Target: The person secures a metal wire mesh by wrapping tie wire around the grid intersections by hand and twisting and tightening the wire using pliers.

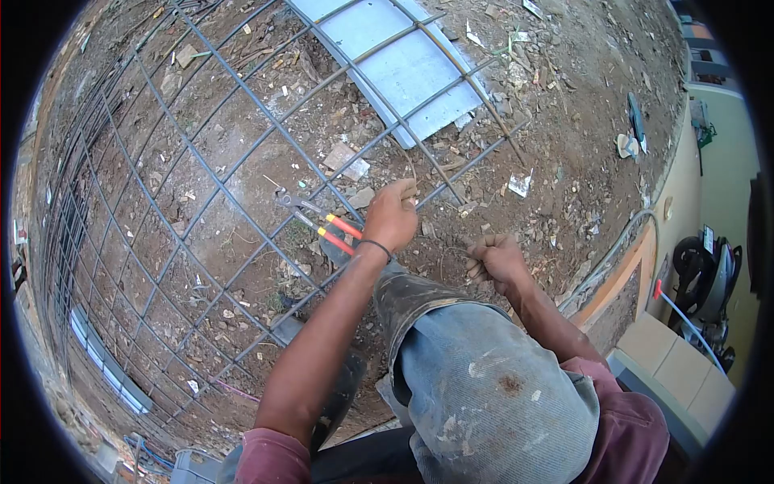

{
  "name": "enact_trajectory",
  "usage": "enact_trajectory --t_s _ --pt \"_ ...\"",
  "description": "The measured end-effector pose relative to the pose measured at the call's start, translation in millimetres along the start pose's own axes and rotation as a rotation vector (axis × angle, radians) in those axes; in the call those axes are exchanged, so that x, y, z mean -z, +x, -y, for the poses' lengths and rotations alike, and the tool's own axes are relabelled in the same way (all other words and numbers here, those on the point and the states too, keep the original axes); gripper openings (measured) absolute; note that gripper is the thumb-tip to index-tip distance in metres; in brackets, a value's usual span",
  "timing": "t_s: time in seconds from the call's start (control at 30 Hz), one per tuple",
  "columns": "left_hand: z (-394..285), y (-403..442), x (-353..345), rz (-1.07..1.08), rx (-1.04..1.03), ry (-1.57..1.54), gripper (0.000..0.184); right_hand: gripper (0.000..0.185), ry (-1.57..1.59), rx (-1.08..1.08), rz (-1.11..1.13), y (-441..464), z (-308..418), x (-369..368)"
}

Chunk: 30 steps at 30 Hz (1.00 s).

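My left hand [393, 214] is closed, its fingertips pinched together beside a bar of the steel rebar mesh [275, 122]. A thin wire [414, 168] rises from those fingertips. Pincers [331, 231] with red and yellow handles lie over the mesh, their jaws pointing up-left; the handle ends pass out of sight beneath my left wrist. To the right, past the mesh's edge and above bare soil, my right hand [496, 260] is closed with fingers curled inward. What it holds, if anything, is too small to make out.
A pale metal sheet [403, 68] lies under the mesh at the top. Rubble and scraps cover the soil [564, 121]. My knee [500, 387] and dark boot [403, 298] fill the lower middle. A hose [609, 242] and wooden frame [617, 282] edge the right; a motorbike [709, 274] stands beyond.
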<state>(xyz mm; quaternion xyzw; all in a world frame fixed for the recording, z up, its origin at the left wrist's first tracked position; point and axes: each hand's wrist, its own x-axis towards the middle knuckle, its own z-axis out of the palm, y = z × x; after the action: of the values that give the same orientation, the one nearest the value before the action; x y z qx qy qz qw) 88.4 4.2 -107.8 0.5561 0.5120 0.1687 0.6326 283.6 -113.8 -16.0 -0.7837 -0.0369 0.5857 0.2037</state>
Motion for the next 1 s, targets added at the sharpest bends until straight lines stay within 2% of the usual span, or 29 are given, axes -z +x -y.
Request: enact_trajectory --t_s 0.1,0.17,0.23,0.3,0.37,0.57,0.63,0.7,0.8,0.93,1.0 --pt "21 14 -9 -0.062 0.106 -0.091 0.036 0.013 -0.02 0.085 -0.038 21 12 -34" --pt "8 19 0 0.056 0.302 -0.053 0.041 0.013 0.014 0.132 -0.061 30 29 -50" --pt "-10 21 7 0.102 0.359 -0.086 0.041 0.013 0.049 0.178 -0.086 31 34 -58" --pt "-15 27 7 0.149 0.419 -0.121 0.041 0.012 0.225 0.22 -0.074 27 34 -62" --pt "-10 36 4 0.29 0.502 -0.285 0.042 0.012 0.321 0.189 -0.098 17 35 -68" --pt "-14 44 6 0.49 0.425 -0.568 0.042 0.013 0.591 0.092 -0.051 19 31 -60" --pt "-11 47 0 0.455 0.434 -0.569 0.042 0.014 0.665 0.069 -0.003 20 30 -51" --pt "-9 50 -5 0.42 0.444 -0.571 0.043 0.018 0.709 -0.073 0.147 12 29 -45" --pt "-6 51 -7 0.385 0.448 -0.613 0.037 0.021 0.736 -0.159 0.179 -12 31 -44" --pt "-6 50 -6 0.409 0.428 -0.579 0.041 0.022 0.702 -0.116 0.103 5 9 -29" --pt "-6 49 -8 0.384 0.429 -0.57 0.04 0.023 0.789 -0.156 0.294 23 9 -19"
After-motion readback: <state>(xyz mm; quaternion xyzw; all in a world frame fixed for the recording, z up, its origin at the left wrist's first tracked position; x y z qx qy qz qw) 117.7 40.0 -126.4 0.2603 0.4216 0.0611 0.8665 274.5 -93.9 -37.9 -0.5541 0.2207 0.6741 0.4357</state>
